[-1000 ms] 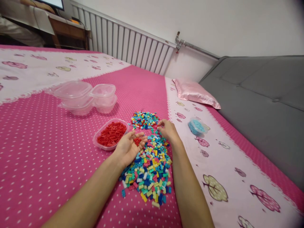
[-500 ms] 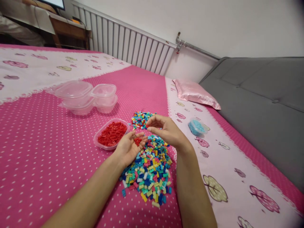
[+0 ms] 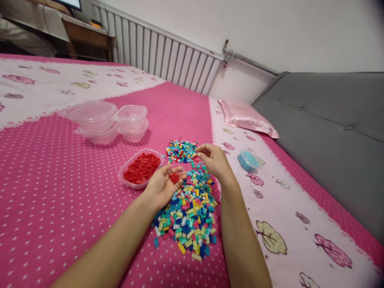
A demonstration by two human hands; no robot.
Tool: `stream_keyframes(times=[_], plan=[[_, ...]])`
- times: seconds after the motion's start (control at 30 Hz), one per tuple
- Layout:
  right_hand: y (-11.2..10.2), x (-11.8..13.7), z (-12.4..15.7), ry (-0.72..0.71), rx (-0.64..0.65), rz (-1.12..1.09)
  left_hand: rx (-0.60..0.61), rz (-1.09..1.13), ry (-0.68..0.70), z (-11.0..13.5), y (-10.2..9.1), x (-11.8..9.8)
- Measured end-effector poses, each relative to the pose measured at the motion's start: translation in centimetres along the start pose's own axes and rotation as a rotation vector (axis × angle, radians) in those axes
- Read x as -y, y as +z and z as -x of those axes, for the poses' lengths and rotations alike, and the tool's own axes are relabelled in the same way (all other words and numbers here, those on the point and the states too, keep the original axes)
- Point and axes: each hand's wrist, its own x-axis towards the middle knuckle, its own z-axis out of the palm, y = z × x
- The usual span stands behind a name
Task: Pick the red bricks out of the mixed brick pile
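Through the head camera I fear the tiny, glossy red bricks (image 3: 174, 177), loose in the left hand (image 3: 161, 187) cupped unclenched over the mixed heap (image 3: 189, 216) mid-bed, could slide into it if the palm tips; the right hand (image 3: 214, 161) pinches above the far pile (image 3: 181, 151), holding what I cannot tell.

Open bedspread (image 3: 45, 180) left of red-brick tub (image 3: 141, 169); stacked clear tubs (image 3: 105, 122) beyond, blue-brick tub (image 3: 248, 160) rightward
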Motion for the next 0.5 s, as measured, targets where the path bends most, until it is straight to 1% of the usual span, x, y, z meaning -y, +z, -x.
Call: stream_keyframes(times=[0.07, 0.13, 0.2, 0.3, 0.4, 0.5], plan=[[0.3, -1.1, -0.4, 0.087, -0.094, 0.204, -0.002, -0.005, -0.005, 0.0, 0.0, 0.0], [0.7, -2.0, -0.7, 0.177, -0.12, 0.359, -0.009, -0.007, -0.012, 0.1, 0.0, 0.0], [1.3, -2.7, -0.8, 0.243, -0.098, 0.453, -0.011, -0.011, -0.021, 0.1, 0.0, -0.1], [2.3, -3.6, -0.9, 0.28, -0.033, 0.542, -0.005, -0.012, -0.018, 0.1, 0.1, -0.1], [3.1, -4.5, -1.1, 0.283, 0.025, 0.58, -0.008, -0.012, -0.017, 0.1, 0.1, -0.1], [3.5, -5.1, -1.2, 0.312, 0.046, 0.594, -0.003, -0.011, -0.018, 0.1, 0.1, -0.1]])
